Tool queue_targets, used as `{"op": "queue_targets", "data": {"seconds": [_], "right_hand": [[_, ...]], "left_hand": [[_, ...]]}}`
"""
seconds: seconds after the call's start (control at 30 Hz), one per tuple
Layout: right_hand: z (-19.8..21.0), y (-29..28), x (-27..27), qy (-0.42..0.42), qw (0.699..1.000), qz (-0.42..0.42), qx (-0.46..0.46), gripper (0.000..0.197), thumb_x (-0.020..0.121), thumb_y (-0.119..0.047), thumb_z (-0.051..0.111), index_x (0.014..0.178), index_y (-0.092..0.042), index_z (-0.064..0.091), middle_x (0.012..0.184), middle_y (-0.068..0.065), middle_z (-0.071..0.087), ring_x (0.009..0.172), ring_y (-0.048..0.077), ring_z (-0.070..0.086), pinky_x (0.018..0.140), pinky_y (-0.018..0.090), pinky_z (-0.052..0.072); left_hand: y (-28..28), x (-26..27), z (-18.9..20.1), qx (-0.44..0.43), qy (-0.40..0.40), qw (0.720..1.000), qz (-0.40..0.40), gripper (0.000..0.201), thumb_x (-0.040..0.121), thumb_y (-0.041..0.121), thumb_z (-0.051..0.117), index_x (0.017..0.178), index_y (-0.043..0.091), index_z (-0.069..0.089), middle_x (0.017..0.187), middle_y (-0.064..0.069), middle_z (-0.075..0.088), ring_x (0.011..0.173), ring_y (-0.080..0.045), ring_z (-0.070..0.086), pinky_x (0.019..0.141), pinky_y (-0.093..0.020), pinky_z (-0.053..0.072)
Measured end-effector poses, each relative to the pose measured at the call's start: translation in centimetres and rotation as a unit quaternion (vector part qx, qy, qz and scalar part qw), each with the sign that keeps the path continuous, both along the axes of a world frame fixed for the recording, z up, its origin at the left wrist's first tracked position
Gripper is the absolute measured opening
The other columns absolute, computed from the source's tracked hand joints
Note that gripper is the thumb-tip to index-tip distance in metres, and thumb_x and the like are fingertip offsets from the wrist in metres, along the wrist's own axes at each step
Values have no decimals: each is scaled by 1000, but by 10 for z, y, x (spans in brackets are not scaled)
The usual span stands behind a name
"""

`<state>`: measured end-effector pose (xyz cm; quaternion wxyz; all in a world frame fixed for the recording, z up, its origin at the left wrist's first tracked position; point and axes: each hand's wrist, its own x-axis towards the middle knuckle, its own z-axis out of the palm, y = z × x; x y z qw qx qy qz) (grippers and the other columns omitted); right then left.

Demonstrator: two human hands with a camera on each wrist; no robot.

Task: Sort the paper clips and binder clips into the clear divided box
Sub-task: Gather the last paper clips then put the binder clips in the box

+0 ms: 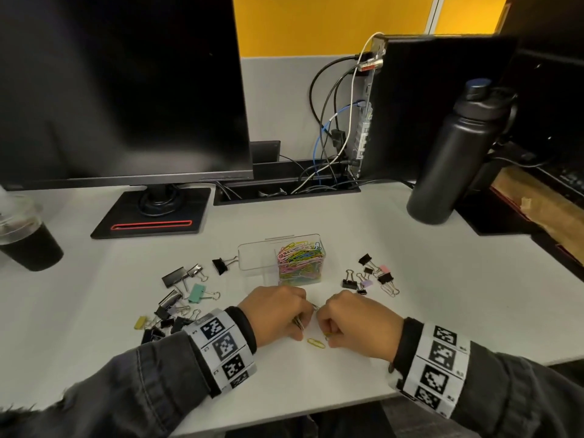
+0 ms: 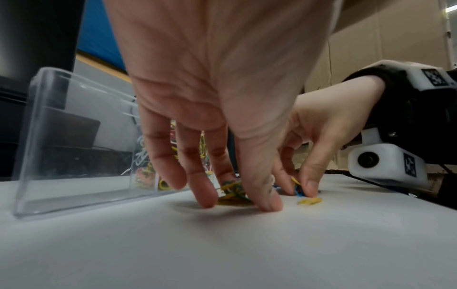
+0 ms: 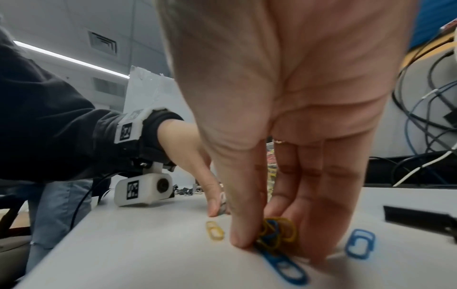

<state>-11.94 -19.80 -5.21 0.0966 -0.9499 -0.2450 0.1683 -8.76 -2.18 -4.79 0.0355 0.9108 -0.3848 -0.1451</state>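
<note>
The clear divided box [image 1: 252, 257] stands mid-desk; its right compartment is packed with coloured paper clips [image 1: 300, 263] and its left one holds nothing. Just in front of it both hands are curled, fingertips down on the desk. My left hand [image 1: 300, 320] pinches a small yellow and green bunch of paper clips [image 2: 232, 192] between thumb and fingers. My right hand [image 3: 274, 244] pinches a yellow and blue bunch [image 3: 274, 231]. A loose yellow clip [image 1: 316, 343] lies between the hands, and a loose blue clip [image 3: 359, 245] lies by the right fingers.
Binder clips lie in one heap on the left [image 1: 177, 298] and another on the right [image 1: 373, 276] of the box. A monitor stand [image 1: 151, 216], a dark drink cup [image 1: 28, 245] and a black bottle [image 1: 455, 153] stand further back. The desk edge runs under my wrists.
</note>
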Motion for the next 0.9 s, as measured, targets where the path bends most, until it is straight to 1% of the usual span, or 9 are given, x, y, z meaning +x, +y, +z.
{"op": "queue_targets", "data": {"seconds": [0.13,0.23,0.33,0.43,0.53,0.63,0.73,0.8,0.9], "right_hand": [[1,-13,13,13,1000,3,-1,5,83,-9,58,86,-10,62,74,-3,49,76,18,50,68,28,40],[20,-19,26,-7,1000,-12,26,3,84,-11,60,83,-13,63,67,-11,49,68,12,50,67,24,42],[48,-17,45,-91,989,-32,110,3,84,-14,66,83,-16,64,76,-6,61,68,9,56,64,18,45],[63,-8,65,-175,967,-33,185,7,84,-15,68,90,-15,65,82,-6,58,73,7,54,64,10,40],[57,1,78,-172,966,-19,193,17,85,-14,68,101,-15,64,93,-5,58,82,8,54,72,15,44],[49,-6,79,-170,962,-40,209,23,85,-12,67,107,-16,63,102,-4,59,90,8,55,79,20,49],[47,-17,72,-167,962,-53,209,20,86,-13,67,104,-18,64,98,-6,61,87,7,57,77,20,51],[45,-23,66,-167,966,-56,190,16,86,-16,66,101,-19,65,94,-7,61,83,6,57,74,20,51],[38,-33,54,-158,973,-68,157,11,85,-20,68,95,-20,66,87,-7,60,75,8,58,70,23,51]], "left_hand": [[-1,0,-2,6,-3,1000,12,19,86,28,62,103,22,57,106,3,59,99,-20,55,73,-35,44],[-2,0,-4,5,20,1000,12,18,87,24,61,103,18,58,106,-2,60,97,-24,56,77,-37,47],[-3,1,-4,-4,42,999,22,15,86,16,61,101,13,61,106,-7,60,96,-27,57,79,-38,48],[-3,3,-5,-11,39,999,13,17,86,9,60,101,12,64,105,-8,61,97,-26,58,80,-34,48],[0,5,0,-54,44,997,16,15,85,11,63,99,13,67,99,-5,66,86,-17,58,72,-22,42],[7,11,16,-180,31,981,58,10,83,14,67,91,18,70,87,4,68,71,-6,58,66,-11,42],[12,22,31,-289,-58,947,125,12,84,15,68,93,21,71,89,6,68,73,-4,59,69,-12,46],[9,32,36,-320,-97,929,157,17,85,12,66,99,21,71,94,7,69,76,-4,61,71,-9,45],[3,42,37,-317,-99,928,169,27,86,13,65,112,23,66,107,5,68,81,-5,64,82,-22,52]]}}
